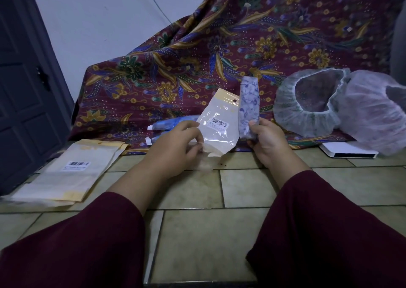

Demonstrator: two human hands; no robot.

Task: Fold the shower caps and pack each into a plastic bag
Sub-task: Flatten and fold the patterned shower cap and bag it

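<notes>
My left hand pinches the lower end of a clear plastic bag with a yellow header and a barcode label, held up over the tiled floor. My right hand grips a folded white shower cap with blue print, upright beside the bag's right edge. Two unfolded shower caps sit at the right: one with green print and a plain white one. Behind my left hand lie two packed bags with blue caps.
A stack of spare plastic bags lies on the floor at the left. A batik cloth drapes over something behind the work spot. A flat white box sits under the plain cap. A dark door stands at far left.
</notes>
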